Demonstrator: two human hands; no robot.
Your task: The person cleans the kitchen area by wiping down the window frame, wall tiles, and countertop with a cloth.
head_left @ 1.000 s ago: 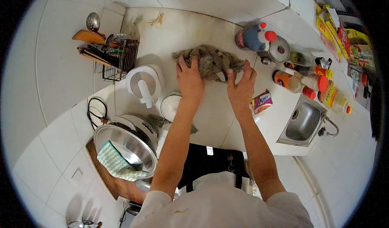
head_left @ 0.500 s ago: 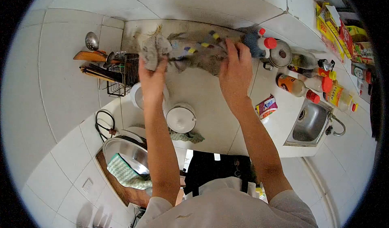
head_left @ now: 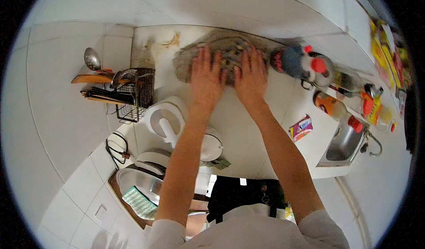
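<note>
A grey-brown cloth [head_left: 183,65] with dark and yellow patches lies bunched at the back of the white counter [head_left: 248,129], against the tiled wall. My left hand [head_left: 207,78] presses flat on it with the fingers stretched forward. Beside it, my right hand [head_left: 252,76] rests on the cloth's right part, its fingers also spread. Both hands and the cloth are somewhat blurred. Brown stains [head_left: 172,40] mark the counter left of the cloth. To the right stands a dark blue container [head_left: 290,62], close to the cloth.
A wire utensil rack [head_left: 142,89] is at the left, near a white round appliance [head_left: 164,111] and a white lidded pot [head_left: 211,147]. Bottles [head_left: 330,103] crowd the right side by the sink [head_left: 343,145]. A purple packet [head_left: 301,128] and a steel pan [head_left: 141,180] are nearer me.
My hands have come closer together and now lie flat on the cloth. The cloth's left end has moved right, baring the stained corner. The camera view has shifted slightly.
</note>
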